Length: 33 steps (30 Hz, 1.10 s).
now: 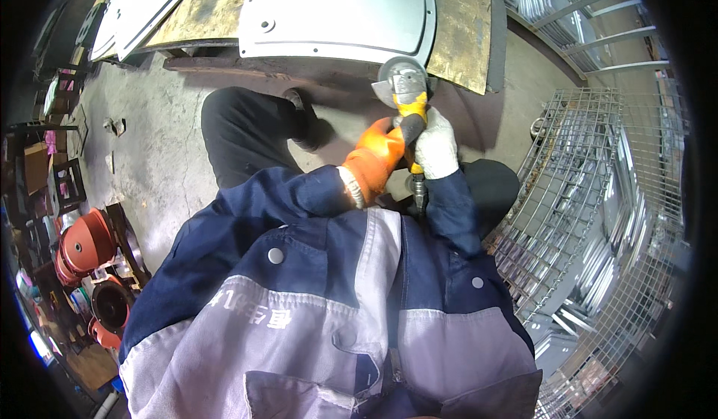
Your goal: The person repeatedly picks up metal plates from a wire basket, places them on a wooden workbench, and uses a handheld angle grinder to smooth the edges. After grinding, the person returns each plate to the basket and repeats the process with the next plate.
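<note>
In the head view I hold an angle grinder point(412, 106) with a yellow body and a grey guarded disc at its far end. My left hand point(375, 156), in an orange glove, is closed around the grinder's body from the left. On the right side of the same tool, my right hand point(437, 145), in a whitish glove, is also closed on it. The disc end sits close to the near right corner of a pale metal plate point(336, 8) with small holes; I cannot tell whether they touch. A dark connector and hose hang below the hands.
The plate lies on a worn wooden tabletop point(462, 41), with more pale plates point(142, 4) at its left. To the right stand a wire mesh basket point(557, 187) full of metal pieces and a metal rack point(591, 15). Red round parts point(88, 241) stand at the left.
</note>
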{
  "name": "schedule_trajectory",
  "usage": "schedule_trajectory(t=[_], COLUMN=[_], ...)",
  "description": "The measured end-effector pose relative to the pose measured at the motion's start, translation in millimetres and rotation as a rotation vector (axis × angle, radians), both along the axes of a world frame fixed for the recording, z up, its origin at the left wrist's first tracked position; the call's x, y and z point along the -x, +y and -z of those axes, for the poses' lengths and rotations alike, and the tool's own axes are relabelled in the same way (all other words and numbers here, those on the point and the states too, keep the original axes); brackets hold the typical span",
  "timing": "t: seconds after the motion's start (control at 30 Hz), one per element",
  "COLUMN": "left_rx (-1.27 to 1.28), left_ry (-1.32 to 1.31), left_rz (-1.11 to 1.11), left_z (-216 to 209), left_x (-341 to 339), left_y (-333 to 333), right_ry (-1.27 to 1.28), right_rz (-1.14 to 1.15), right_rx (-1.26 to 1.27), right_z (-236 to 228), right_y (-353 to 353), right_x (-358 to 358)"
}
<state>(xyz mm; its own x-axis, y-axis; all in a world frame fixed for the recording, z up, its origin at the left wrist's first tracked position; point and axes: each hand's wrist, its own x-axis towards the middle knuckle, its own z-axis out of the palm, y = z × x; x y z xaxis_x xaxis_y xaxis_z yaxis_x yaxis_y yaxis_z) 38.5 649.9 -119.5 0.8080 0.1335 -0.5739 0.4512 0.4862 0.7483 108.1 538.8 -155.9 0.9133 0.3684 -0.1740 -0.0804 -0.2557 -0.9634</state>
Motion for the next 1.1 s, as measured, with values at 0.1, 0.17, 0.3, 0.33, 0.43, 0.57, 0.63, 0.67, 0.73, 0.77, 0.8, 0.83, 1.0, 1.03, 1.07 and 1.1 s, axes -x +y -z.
schedule_trajectory(t=[0.1,0.17,0.3,0.33,0.43,0.57,0.63,0.67,0.73,0.77,0.8,0.83,1.0,1.03,1.07,1.1], left_rx=[0.231,0.155,0.477,0.489,0.468,0.865,0.899,0.907,0.883,0.813,0.759,0.842,0.492,0.086,-0.238,-0.253], left_ry=[-0.059,-0.042,-0.004,-0.026,-0.146,-0.135,0.018,0.116,-0.216,-0.272,-0.309,-0.478,-0.303,-0.193,-0.001,-0.152], left_rz=[-0.134,-0.048,0.03,0.006,-0.074,-0.117,-0.28,-0.397,-0.274,-0.259,-0.268,-0.185,-0.766,-0.789,-0.754,-0.704], left_z=[-12,-16,-2,4,19,19,11,5,-7,-14,-19,-23,-10,-2,4,11], left_x=[21,38,43,39,1,-72,-80,-79,-59,-52,-46,-44,-96,-101,-108,-105], left_y=[22,40,64,68,77,79,80,79,87,93,99,102,109,112,115,121], right_ry=[-0.03,-0.217,0.38,0.448,0.429,0.431,0.524,0.521,0.577,0.575,0.595,0.595,0.579,0.575,0.57,0.553], right_rz=[-0.071,-0.131,-0.127,-0.114,-0.105,-0.056,0.031,0.093,0.117,0.089,0.105,0.099,0.113,0.121,0.138,0.141], right_rx=[0.019,0.209,-0.153,-0.295,-0.66,-1.138,-1.233,-1.237,-1.226,-1.218,-1.197,-1.192,-1.139,-1.13,-1.12,-1.109], right_z=[-14,-20,-43,-48,-56,-32,-18,-12,-4,-1,1,2,0,-1,-1,-1], right_y=[29,45,25,11,-32,-80,-102,-112,-128,-133,-137,-140,-143,-143,-143,-144], right_x=[11,12,17,18,14,14,15,18,15,14,13,12,11,12,14,16])
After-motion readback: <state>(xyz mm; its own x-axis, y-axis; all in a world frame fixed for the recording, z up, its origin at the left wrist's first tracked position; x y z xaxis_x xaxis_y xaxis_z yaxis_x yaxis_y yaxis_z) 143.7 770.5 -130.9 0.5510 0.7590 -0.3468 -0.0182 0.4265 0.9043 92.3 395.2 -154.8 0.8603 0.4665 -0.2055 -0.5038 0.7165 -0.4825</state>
